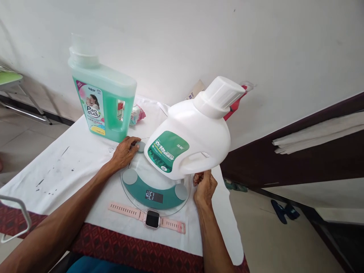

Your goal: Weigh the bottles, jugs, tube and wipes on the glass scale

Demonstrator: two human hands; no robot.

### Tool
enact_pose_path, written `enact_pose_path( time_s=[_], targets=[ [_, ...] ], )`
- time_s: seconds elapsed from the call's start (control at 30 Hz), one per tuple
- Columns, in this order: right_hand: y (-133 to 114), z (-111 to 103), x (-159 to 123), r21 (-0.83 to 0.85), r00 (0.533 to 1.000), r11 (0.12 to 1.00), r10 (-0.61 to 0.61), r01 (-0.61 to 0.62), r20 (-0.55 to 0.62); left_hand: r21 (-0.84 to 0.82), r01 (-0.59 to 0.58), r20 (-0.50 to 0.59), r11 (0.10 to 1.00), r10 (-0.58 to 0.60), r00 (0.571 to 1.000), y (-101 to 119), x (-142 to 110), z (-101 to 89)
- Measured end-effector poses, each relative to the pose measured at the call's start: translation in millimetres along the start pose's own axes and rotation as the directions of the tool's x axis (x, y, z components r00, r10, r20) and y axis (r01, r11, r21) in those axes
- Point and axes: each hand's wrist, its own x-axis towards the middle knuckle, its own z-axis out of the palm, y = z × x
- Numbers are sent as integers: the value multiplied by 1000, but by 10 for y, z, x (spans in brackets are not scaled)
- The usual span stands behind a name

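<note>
A white detergent jug (193,131) with a green label and white cap is tilted above a round glass scale (155,191) whose display is lit. My right hand (204,186) is closed under the jug's lower edge and holds it up. My left hand (125,152) rests on the scale's far left rim, fingers curled over it. A green translucent detergent bottle (104,100) stands upright at the back left, apart from both hands. A pink smartwatch (148,218) lies flat just in front of the scale.
A white cloth (62,167) covers the table, over a red patterned cloth (119,250). A small crumpled packet (137,113) lies behind the green bottle. The white wall is close behind. Dark wooden furniture (298,159) and blue slippers (283,211) are at the right.
</note>
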Motion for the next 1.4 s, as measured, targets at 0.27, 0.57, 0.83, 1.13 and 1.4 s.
enact_pose_path(
  time_s=[0.27,0.57,0.83,1.13,1.4],
  targets=[
    [4,-3,-5,-36,998,999,-11,13,58,7,-12,-15,1000,12,1000,16,3,-10],
    [-201,31,-95,-68,998,997,-40,43,45,19,-27,-9,999,27,1000,50,28,-50],
    [-986,46,-421,157,926,937,-337,313,167,42,13,-26,999,-12,1000,60,41,-57],
    [-1552,366,-171,294,875,952,-72,-83,479,77,65,-38,995,-62,997,44,61,-59],
    [-1376,379,41,373,937,927,-105,-29,334,53,66,-42,996,-64,997,38,55,-50]
  ],
)
